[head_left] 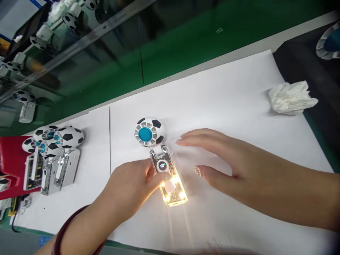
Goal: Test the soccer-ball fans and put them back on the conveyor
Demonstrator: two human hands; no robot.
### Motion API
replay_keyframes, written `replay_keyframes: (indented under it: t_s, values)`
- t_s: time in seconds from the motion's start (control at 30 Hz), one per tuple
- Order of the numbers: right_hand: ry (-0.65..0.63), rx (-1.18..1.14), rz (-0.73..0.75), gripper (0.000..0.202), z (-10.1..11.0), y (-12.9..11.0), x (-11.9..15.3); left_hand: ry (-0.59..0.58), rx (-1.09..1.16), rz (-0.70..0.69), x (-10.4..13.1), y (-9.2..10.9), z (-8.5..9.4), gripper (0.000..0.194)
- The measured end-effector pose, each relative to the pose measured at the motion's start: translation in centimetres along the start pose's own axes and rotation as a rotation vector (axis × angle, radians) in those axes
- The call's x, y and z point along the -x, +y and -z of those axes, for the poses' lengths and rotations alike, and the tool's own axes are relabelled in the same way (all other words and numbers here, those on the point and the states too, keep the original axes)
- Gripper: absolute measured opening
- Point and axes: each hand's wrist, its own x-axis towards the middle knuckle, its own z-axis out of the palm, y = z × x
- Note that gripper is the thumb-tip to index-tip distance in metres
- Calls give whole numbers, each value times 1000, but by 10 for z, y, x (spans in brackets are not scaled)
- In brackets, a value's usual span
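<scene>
Head view: my left hand (127, 189) grips a clear-bodied device (160, 157), thumb (156, 181) across its front. I note a football-patterned head (159, 131) with a blue centre (145, 134) at the far end; the round display (162, 165) appears to read 100, and warm lights (174, 180) glow at the near end. My right hand (233, 166) is held apart from it, fingers spread. On the white-papered desk (225, 95) I log a cluster of similar devices (65, 152) to the left, beside a red container (12, 156); far right, a crumpled tissue (292, 98).
</scene>
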Motion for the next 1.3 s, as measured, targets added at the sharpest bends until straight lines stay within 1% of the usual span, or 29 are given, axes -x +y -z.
replay_keyframes:
  t_s: [0.17, 0.27, 0.4, 0.63, 0.73, 0.8, 0.9, 1.0, 1.07, 1.17, 1.3]
  values:
    - [-14, -11, -28, 40, 0, 0, 1, 40, 17, -43, 1, -3, -1, 51]
    - [-25, -24, -25, 40, -1, 0, 1, 37, -5, -75, 0, -2, 0, 49]
    - [-28, -35, -28, 39, -2, 1, 1, 39, -96, -94, -1, 2, 0, 50]
    - [-49, -35, -21, 40, 0, 1, 1, 14, -46, -138, 2, 3, 3, 51]
    - [-46, -29, -29, 39, -1, 2, 1, 35, -78, -89, 1, 4, 2, 52]
    - [-44, -25, -21, 39, -1, 2, 1, 69, -140, -60, 0, 5, 0, 53]
    - [-40, -14, -2, 39, -1, 2, 1, 107, -203, -104, -1, 6, -1, 50]
    - [-45, -8, -6, 40, -2, 3, 1, 81, -145, -162, 2, 7, -1, 45]
    - [-48, -6, -2, 39, -2, 3, 1, 59, -126, -135, 5, 9, -1, 43]
    - [-40, -8, -11, 39, -2, 3, 1, 23, -156, -58, 8, 12, -2, 46]
    - [-40, -1, -26, 39, -2, 1, 2, 4, -154, -95, 9, 13, -1, 47]
